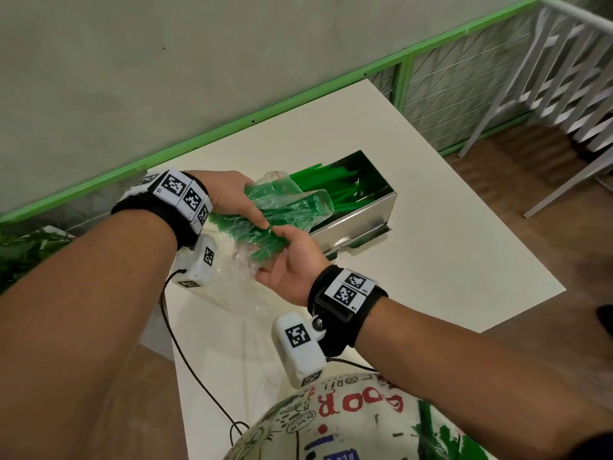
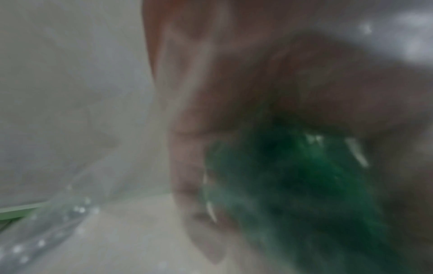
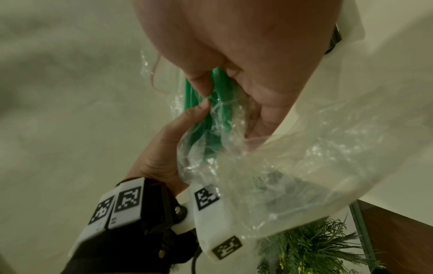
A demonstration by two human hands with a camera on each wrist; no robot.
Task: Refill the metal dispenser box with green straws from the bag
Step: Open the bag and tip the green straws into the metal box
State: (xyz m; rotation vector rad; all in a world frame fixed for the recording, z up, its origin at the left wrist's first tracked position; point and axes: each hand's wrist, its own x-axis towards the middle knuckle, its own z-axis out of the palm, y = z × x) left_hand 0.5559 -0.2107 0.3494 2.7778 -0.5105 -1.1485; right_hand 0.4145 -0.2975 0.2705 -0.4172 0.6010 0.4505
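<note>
A clear plastic bag (image 1: 300,205) of green straws (image 1: 265,240) is held just above the white table. My left hand (image 1: 237,199) grips it from above and my right hand (image 1: 288,260) grips it from below, thumb on top. The bag's far end lies over the near end of the open metal dispenser box (image 1: 361,215), which has green straws (image 1: 335,185) lying in it. In the right wrist view my right hand (image 3: 234,48) and left hand (image 3: 164,148) pinch the bag (image 3: 304,157) around the straws (image 3: 219,115). The left wrist view is blurred, showing fingers (image 2: 199,166) beside green straws (image 2: 297,176).
The white table (image 1: 447,267) stands against a grey wall with a green-framed rail (image 1: 331,91). White slatted furniture (image 1: 564,78) stands at the right and green plants (image 1: 23,257) at the left. A cable (image 1: 189,366) hangs from the left wrist camera.
</note>
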